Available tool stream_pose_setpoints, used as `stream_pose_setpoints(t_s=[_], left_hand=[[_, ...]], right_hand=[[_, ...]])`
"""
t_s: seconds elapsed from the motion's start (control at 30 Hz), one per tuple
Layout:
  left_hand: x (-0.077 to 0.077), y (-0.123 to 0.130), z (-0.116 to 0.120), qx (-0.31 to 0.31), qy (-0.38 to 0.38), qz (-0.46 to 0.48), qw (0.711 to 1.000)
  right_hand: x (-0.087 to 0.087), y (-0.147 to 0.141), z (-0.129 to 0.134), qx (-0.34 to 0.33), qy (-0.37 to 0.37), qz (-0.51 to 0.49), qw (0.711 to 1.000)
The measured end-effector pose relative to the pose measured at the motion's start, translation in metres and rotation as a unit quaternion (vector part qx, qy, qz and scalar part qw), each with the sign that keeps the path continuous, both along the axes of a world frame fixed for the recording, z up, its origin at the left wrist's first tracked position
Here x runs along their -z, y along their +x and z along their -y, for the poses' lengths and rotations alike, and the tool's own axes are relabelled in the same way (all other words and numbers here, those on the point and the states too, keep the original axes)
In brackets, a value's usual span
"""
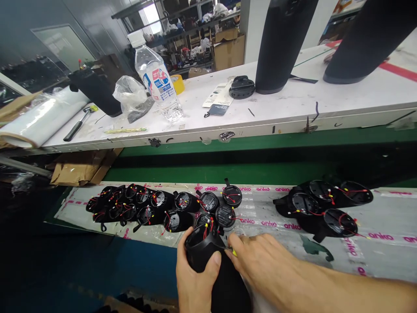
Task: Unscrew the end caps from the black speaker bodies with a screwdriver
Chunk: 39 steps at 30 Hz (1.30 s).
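Note:
At the bottom centre, my left hand (197,278) is wrapped round a black cylindrical housing (226,280), with the thumb along its near side. Its open end tilts up and away from me, and thin red wires (208,230) stick out there. Against the right side of that rim, my right hand (247,256) pinches a small yellow-handled tool (233,252). Most of this tool is hidden by the fingers, so its exact kind cannot be made out. Just beyond my hands, another housing (225,216) stands with its ribbed end up.
Several similar wired housings (159,200) stand to the left, and another cluster (321,204) to the right, on a board (257,213) with pink "anko" tape. The raised white shelf (202,117) holds a water bottle (159,82), a hammer-like tool (80,124) and tall black cylinders (282,48).

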State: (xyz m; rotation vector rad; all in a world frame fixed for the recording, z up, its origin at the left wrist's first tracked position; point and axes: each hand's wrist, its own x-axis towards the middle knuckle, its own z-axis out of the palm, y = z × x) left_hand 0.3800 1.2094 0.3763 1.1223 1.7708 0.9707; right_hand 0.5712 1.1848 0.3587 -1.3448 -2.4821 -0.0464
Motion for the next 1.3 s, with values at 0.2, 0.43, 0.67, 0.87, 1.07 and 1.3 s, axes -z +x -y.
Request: stream_pose_setpoints(t_s=[0.2,0.43,0.67,0.87,1.07,1.3], left_hand=[[-0.006,0.007,0.004,-0.024,0.009,-0.089,0.996],[-0.005,0.010,0.006,-0.039,0.020,-0.140,0.989],[0.017,0.000,0.006,-0.051,0.025,-0.044,0.997],[0.025,-0.020,0.002,-0.100,-0.077,0.203,0.971],[0.003,-0.007,0.006,-0.068,-0.058,0.350,0.933],[0.001,0.000,0.009,-0.047,-0.054,0.402,0.913]], right_hand=[[0.011,-0.010,0.005,0.026,0.000,0.033,0.999],[0.001,-0.002,0.003,-0.016,0.008,0.057,0.998],[-0.021,-0.011,0.000,-0.003,-0.050,0.065,0.997],[-0.025,-0.010,-0.003,0.008,-0.090,-0.092,0.992],[-0.028,0.006,-0.008,0.027,-0.202,-0.120,0.972],[-0.032,0.015,-0.008,0.109,-0.380,-0.224,0.891]])
